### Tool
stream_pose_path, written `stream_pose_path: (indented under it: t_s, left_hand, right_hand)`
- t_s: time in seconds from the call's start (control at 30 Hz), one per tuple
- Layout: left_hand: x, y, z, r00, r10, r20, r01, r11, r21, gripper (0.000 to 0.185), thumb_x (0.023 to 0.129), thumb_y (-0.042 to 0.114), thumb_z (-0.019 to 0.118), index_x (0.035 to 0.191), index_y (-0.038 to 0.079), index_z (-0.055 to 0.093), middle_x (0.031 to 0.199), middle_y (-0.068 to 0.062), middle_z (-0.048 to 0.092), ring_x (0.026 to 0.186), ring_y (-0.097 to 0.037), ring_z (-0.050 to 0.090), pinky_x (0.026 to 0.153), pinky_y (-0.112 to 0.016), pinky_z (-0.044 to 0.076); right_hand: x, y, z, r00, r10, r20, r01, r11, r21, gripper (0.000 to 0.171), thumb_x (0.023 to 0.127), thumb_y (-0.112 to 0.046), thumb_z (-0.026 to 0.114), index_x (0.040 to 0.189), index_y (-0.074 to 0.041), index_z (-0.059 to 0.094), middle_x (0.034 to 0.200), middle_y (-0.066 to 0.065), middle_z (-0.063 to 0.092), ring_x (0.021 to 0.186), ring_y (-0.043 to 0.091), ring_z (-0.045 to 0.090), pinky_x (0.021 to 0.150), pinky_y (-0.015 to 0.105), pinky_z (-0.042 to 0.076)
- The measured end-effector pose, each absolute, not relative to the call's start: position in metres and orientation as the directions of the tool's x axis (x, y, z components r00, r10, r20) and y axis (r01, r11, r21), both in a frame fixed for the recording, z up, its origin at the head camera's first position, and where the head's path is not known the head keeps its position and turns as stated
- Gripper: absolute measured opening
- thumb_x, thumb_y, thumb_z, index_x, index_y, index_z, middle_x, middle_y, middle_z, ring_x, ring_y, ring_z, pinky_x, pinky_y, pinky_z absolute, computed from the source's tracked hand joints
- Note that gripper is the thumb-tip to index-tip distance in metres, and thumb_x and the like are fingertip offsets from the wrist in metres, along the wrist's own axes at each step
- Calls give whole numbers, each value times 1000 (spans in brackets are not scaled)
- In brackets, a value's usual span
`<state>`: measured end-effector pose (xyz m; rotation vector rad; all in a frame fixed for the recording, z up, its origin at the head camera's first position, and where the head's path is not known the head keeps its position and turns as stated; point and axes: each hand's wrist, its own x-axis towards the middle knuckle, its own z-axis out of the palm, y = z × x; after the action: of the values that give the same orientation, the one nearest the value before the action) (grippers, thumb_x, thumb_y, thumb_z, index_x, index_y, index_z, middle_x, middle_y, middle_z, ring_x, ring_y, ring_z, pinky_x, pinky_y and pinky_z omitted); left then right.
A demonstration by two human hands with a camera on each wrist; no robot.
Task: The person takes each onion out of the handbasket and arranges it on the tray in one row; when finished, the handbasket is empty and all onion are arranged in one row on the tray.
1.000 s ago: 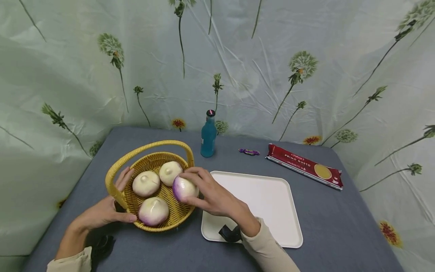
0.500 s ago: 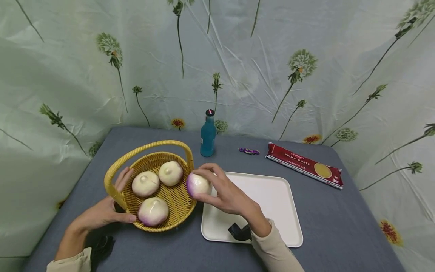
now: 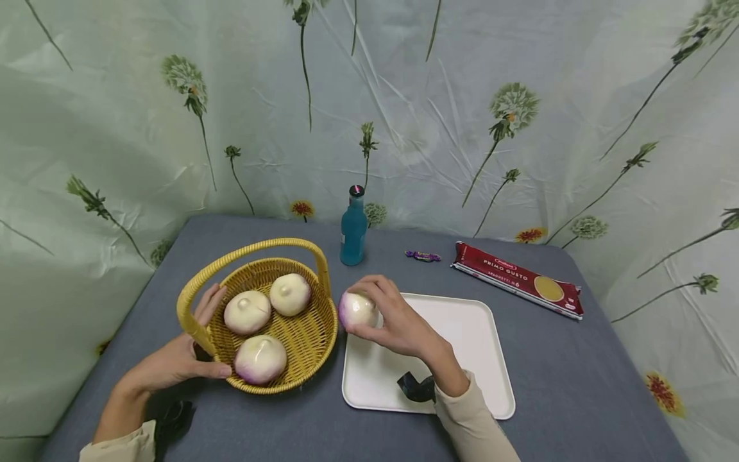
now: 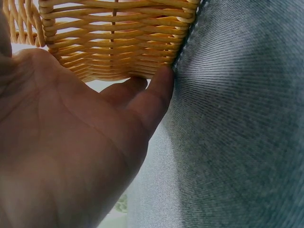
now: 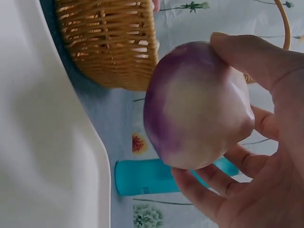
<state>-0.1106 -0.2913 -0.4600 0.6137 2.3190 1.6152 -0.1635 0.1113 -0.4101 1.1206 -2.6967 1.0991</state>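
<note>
We see a woven wicker basket with a rough, matt weave, and a turnip with smooth, slightly glossy skin. The tray looks like smooth matt plastic, the tablecloth like ribbed matt fabric, and the spaghetti pack like glossy film.

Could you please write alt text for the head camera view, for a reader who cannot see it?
A right hand holds a purple-and-white turnip over the near-left corner of a white tray, while the left hand holds a yellow wicker basket of three more turnips on a grey table.
</note>
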Motion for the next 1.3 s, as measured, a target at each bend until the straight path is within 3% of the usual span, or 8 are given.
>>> stream_pose_path:
  t_s: [0.33,0.53,0.67,1.3]
  left_hand:
    - [-112,-293,-462,-878,476,46,215,307,927,126,78,1,81,162,26,-9,163,5,-30,148,-15,-24,96,0,14]
    - [-110,-293,-462,-881,471,45,216,314,925,126,78,1,81,162,26,-9,164,-1,-30,147,-11,-24,96,0,13]
    - [-109,-292,-461,-880,472,48,213,304,928,125,79,1,81,162,27,-9,163,-6,-31,147,-11,-24,96,0,14]
    - [-110,-290,-461,-881,470,60,223,299,928,125,78,1,81,162,27,-9,164,-4,-30,147,-12,-21,96,0,14]
  right_hand:
    - [-166,112,-419,-804,-570,168,-553,615,-563,49,82,-32,82,124,-17,60,128,7,51,115,26,46,88,41,45]
    - [-167,112,-426,-819,-559,131,-535,660,-528,49,77,-26,84,119,-15,62,121,11,53,106,29,47,83,40,44]
    - [-168,112,-430,-817,-566,109,-534,672,-513,48,76,-24,85,117,-15,62,121,13,54,105,29,47,83,40,44]
    - [-166,110,-430,-800,-598,56,-546,686,-481,47,77,-24,84,119,-15,65,129,14,55,112,32,47,88,43,46]
